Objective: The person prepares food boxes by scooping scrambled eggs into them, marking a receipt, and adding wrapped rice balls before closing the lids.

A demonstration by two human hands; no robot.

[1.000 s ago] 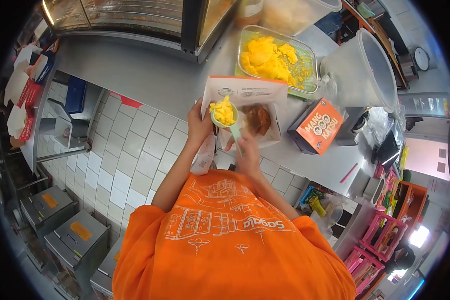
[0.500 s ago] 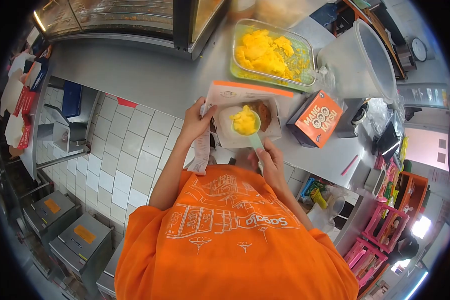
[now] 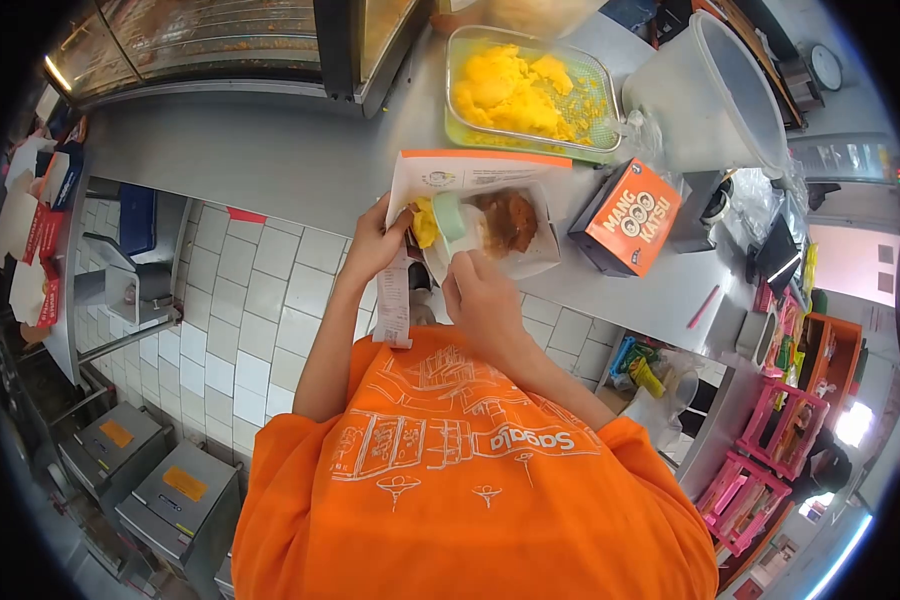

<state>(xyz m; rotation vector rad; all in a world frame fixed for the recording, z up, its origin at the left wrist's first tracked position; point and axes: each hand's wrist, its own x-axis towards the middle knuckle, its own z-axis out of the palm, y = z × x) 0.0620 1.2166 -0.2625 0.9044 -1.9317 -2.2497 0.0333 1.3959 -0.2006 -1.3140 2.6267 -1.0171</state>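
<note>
An open paper food box (image 3: 542,255) with an orange-edged lid sits on the steel counter, with brown food (image 3: 508,222) in its right part. My left hand (image 3: 378,240) grips the box's left side, and a long paper receipt (image 3: 393,300) hangs below that hand. My right hand (image 3: 485,295) is closed on the handle of a pale green scoop (image 3: 449,217), which is tipped on its side over the left part of the box. Yellow food (image 3: 425,222) lies beside the scoop at the box's left edge. White contents in the box are partly hidden by the scoop.
Behind the box stands a wire-mesh tray (image 3: 610,90) of yellow food (image 3: 510,90). An orange and black carton (image 3: 627,218) and a large clear tub (image 3: 685,105) are to the right. A glass display case (image 3: 210,45) stands at the back left.
My right hand has moved left and tilted the scoop over. The yellow food that was in the scoop is now at the left edge of the box. The view has shifted slightly.
</note>
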